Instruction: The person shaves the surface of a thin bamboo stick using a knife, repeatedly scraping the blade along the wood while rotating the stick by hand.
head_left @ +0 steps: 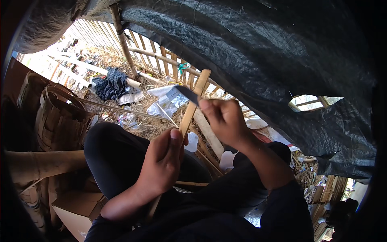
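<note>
A flat strip of bamboo [195,97] slants up and away from my lap, its far end free in the air. My left hand [163,159] is closed around its lower part, thumb pressed along the top. Closed on the handle of a knife, my right hand [225,119] is just right of the strip. The dark knife blade [186,94] crosses the strip near its upper end and points to the left. The handle is mostly hidden inside my fingers. A thin pale sliver [166,115] shows beside the strip, above my left hand.
Woven baskets [52,109], a thick bamboo pole [48,163] and a cardboard box [76,209] stand at my left. Dark plastic sheeting [258,48] hangs over the far right. Ahead, a bamboo fence [161,58], a dark cloth bundle [113,84] and plastic litter lie beyond my knees.
</note>
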Motion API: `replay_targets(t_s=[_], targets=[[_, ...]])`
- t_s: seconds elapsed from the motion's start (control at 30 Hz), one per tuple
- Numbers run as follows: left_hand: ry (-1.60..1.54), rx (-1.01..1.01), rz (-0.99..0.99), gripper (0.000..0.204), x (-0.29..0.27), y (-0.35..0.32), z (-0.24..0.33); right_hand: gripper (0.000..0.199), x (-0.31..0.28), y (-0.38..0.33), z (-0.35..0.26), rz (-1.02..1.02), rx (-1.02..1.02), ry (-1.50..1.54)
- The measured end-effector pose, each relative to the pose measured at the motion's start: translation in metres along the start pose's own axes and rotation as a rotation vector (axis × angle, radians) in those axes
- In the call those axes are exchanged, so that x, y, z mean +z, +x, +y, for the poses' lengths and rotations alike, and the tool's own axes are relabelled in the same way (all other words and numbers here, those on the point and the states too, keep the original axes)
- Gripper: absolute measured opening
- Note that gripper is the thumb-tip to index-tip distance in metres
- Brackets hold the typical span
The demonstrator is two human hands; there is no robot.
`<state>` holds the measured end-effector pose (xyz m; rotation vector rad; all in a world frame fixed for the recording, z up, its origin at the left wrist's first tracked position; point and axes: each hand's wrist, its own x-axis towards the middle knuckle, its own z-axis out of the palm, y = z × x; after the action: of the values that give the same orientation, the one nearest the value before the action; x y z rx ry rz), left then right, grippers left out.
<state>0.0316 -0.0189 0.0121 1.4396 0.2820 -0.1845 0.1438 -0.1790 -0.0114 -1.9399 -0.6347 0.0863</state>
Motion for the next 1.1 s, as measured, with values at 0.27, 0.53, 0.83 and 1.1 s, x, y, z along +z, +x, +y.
replay_targets(t_s=[0.27,0.53,0.83,1.1], targets=[[0.008,-0.022,0.004,0.041,0.004,-0.002,0.003,0.049,-0.003,0.001,-0.003,0.029,0.061,0.044],[-0.007,-0.015,0.01,0.041,0.007,-0.001,0.001,0.051,0.006,-0.011,-0.011,0.036,0.023,0.081],[-0.125,-0.021,-0.028,0.03,0.004,0.0,-0.007,0.051,0.019,-0.026,-0.009,-0.07,-0.201,0.091],[-0.122,-0.018,0.046,0.035,0.006,0.002,-0.006,0.054,0.02,-0.023,-0.009,-0.039,-0.173,0.05]])
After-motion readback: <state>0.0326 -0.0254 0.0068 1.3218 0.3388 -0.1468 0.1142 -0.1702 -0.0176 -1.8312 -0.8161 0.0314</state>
